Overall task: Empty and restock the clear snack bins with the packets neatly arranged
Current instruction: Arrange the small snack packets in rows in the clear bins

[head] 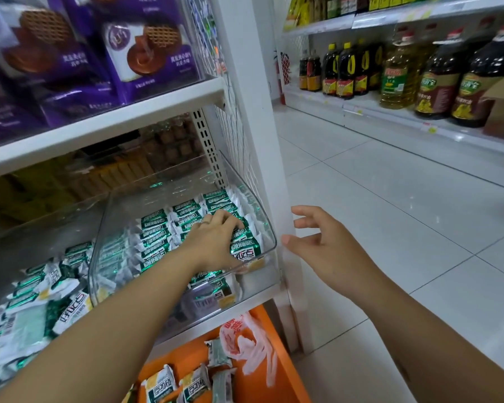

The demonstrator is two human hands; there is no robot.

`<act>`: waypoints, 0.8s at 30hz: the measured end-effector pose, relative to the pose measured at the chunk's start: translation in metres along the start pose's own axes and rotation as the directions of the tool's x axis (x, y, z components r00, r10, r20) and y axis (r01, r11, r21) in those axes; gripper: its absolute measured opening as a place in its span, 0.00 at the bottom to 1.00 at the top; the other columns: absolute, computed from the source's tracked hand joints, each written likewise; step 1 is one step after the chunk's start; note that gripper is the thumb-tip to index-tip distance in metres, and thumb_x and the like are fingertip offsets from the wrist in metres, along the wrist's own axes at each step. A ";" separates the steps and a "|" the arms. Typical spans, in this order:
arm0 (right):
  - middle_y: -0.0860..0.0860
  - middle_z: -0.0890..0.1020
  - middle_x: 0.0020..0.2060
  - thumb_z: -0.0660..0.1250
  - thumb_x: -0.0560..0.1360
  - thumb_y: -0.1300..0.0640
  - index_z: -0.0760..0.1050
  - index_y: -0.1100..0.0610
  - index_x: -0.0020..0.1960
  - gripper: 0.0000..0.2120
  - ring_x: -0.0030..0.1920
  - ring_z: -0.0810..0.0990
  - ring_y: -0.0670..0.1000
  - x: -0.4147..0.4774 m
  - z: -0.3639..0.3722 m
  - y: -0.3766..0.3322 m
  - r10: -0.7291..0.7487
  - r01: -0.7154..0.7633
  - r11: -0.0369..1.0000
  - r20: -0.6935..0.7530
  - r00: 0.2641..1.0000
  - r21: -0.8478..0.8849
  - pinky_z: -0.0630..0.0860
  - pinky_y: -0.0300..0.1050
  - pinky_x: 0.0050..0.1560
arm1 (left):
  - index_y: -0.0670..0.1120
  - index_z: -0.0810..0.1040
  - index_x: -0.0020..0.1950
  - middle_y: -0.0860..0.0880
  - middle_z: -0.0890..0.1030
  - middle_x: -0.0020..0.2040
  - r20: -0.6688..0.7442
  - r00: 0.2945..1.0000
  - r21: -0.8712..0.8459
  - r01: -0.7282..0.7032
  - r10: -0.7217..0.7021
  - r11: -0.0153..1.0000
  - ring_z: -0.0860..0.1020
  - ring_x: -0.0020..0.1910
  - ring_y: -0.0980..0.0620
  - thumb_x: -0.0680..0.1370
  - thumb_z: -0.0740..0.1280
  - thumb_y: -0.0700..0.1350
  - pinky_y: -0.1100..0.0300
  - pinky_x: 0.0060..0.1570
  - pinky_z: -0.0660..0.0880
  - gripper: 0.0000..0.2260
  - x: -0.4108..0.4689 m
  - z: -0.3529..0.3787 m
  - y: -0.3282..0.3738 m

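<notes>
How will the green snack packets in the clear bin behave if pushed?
Probably light: the green packets are small foil wrappers. Likely slippery, since the film glints. Packed on edge in rows in the clear bin, they may topple sideways.

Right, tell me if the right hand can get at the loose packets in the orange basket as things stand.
Probably yes. The right hand hangs open and empty beside the shelf post, the orange basket sits open-topped lower down, and only a plastic bag lies near the loose packets.
</notes>
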State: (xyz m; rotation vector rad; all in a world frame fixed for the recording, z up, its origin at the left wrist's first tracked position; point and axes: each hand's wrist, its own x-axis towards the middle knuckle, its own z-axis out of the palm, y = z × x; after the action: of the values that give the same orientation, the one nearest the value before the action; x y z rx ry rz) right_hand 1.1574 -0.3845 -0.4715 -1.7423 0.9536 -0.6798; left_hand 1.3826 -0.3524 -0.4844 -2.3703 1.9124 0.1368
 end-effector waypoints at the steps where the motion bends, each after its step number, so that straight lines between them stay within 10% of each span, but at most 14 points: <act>1: 0.40 0.69 0.57 0.66 0.77 0.49 0.63 0.43 0.70 0.23 0.45 0.75 0.38 -0.001 -0.001 0.000 0.002 -0.002 1.000 0.004 1.000 0.003 0.66 0.26 0.37 | 0.54 0.63 0.69 0.51 0.62 0.68 -0.017 1.000 -0.002 0.011 -0.011 1.000 0.62 0.67 0.48 0.67 0.74 0.59 0.49 0.69 0.59 0.35 0.002 0.001 0.000; 12: 0.42 0.71 0.63 0.66 0.77 0.48 0.63 0.43 0.70 0.23 0.45 0.74 0.39 -0.004 -0.001 -0.001 0.003 -0.003 1.000 0.001 1.000 -0.024 0.65 0.27 0.38 | 0.58 0.68 0.60 0.52 0.60 0.61 -0.012 0.994 -0.291 0.098 -0.106 0.952 0.60 0.64 0.48 0.68 0.74 0.58 0.50 0.67 0.61 0.25 0.000 -0.003 0.003; 19: 0.42 0.71 0.63 0.66 0.76 0.48 0.63 0.43 0.70 0.24 0.44 0.73 0.37 -0.005 -0.001 -0.002 0.005 -0.005 1.000 0.003 1.000 -0.020 0.65 0.27 0.37 | 0.56 0.73 0.59 0.51 0.62 0.54 -0.063 0.998 0.104 0.024 -0.018 0.994 0.61 0.63 0.48 0.70 0.71 0.62 0.42 0.73 0.49 0.21 -0.003 -0.001 0.011; 24: 0.43 0.71 0.65 0.66 0.76 0.48 0.63 0.43 0.70 0.24 0.46 0.74 0.39 -0.005 -0.001 -0.002 0.003 -0.003 1.000 0.004 1.000 -0.023 0.65 0.26 0.37 | 0.53 0.72 0.49 0.52 0.67 0.53 -0.138 0.986 0.002 0.093 -0.092 0.996 0.65 0.60 0.48 0.69 0.72 0.61 0.45 0.71 0.55 0.17 -0.002 0.004 0.009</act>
State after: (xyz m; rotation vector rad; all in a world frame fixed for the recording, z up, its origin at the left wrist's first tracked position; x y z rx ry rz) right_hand 1.1546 -0.3805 -0.4690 -1.7617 0.9642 -0.6653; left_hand 1.3733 -0.3518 -0.4881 -2.5184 1.8500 -0.0429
